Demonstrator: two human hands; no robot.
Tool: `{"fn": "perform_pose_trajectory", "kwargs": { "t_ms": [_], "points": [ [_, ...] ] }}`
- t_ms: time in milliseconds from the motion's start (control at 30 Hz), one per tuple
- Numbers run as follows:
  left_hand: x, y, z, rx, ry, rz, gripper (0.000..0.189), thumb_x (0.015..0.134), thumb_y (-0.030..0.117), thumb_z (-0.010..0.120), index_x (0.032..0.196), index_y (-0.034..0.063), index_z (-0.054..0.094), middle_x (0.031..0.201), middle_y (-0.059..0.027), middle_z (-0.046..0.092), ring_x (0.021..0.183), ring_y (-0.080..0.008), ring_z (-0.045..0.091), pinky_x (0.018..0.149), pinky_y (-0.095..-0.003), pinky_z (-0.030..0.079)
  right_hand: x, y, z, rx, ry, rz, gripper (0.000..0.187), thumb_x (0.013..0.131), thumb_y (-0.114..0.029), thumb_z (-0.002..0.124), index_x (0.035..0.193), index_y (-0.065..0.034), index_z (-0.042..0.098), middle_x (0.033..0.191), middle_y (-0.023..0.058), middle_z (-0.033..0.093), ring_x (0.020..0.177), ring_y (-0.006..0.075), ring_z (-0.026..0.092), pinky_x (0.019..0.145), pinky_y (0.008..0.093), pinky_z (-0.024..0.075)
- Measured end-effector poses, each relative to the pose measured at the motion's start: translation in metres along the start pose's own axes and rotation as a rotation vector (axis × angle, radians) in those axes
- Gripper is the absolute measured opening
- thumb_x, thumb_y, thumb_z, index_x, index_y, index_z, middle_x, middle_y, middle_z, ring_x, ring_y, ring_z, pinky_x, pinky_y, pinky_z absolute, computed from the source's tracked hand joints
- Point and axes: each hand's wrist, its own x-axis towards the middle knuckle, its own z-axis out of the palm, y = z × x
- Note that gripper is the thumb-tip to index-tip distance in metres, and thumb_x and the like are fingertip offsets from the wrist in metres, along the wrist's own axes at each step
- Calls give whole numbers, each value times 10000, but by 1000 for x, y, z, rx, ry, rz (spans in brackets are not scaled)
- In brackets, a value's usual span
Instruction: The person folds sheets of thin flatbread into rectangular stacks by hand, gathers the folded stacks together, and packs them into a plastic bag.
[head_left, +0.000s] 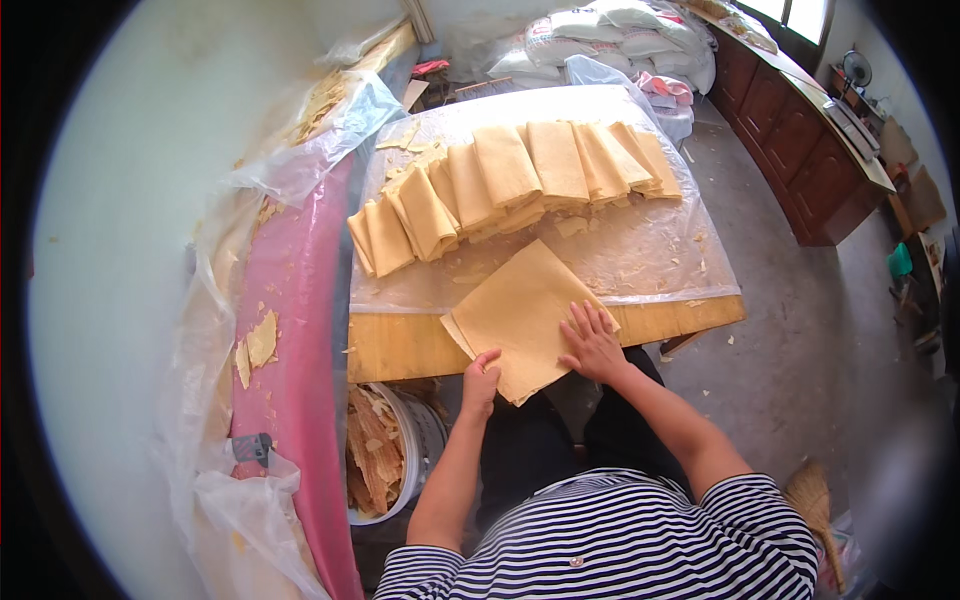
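Observation:
A folded tan sheet, thin and flat like a pancake (529, 315), lies over the near edge of the wooden table, its lower corner hanging above my lap. My left hand (481, 381) grips its lower left edge, the thumb on top and the fingers underneath. My right hand (592, 341) rests flat on the right part of the sheet with the fingers spread. Beyond it, a long row of similar folded sheets (506, 165) overlaps across the plastic-covered table, with broken flakes around them.
A white bucket (411, 457) of broken sheet pieces stands below the table's left side. Left of the table runs a pink-covered surface (300, 315) with plastic film. White sacks (600, 41) are piled behind. A straw broom (814, 502) is at lower right.

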Motion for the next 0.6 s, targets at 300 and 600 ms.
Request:
{"fn": "perform_pose_trajectory", "kwargs": {
  "t_ms": [300, 600],
  "points": [
    [-73, 9, 77, -47, 111, 106, 435, 893, 47, 568, 1313, -3, 467, 878, -48, 607, 718, -107, 600, 665, -209, 509, -29, -52, -22, 447, 71, -195, 469, 787, -290, 712, 1170, -56, 578, 1243, 172, 553, 1168, 322, 525, 973, 432, 408],
    [-12, 58, 42, 1223, 14, 954, 491, 810, 221, 672, 1278, 129, 559, 1382, -114, 471, 1336, -328, 364, 1095, -471, 278, -9, -15, 49, 1239, -20, 688, 341, 908, -239, 591, 1087, 47, 633, 953, 130, 691, 871, 208, 652, 765, 332, 499]
  ]
}}
